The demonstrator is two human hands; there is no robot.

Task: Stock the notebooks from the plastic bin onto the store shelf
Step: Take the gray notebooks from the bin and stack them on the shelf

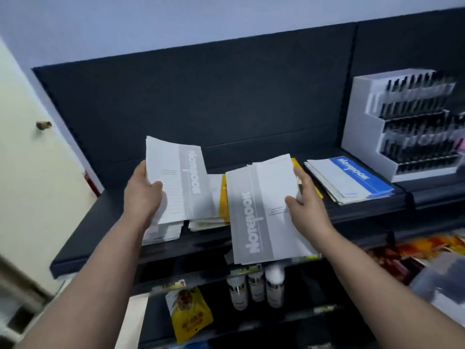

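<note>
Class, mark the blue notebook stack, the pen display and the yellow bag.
blue notebook stack (357,175): head view, top cover's blue band.
pen display (358,114): head view, white side wall.
yellow bag (191,321): head view, front face.

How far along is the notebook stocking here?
Done: blue notebooks and a yellow pile already lie on the shelf. In hand: the left hand grips one grey stack, the right hand a second grey stack. Left: placing those; how many more remain cannot be told.
</note>
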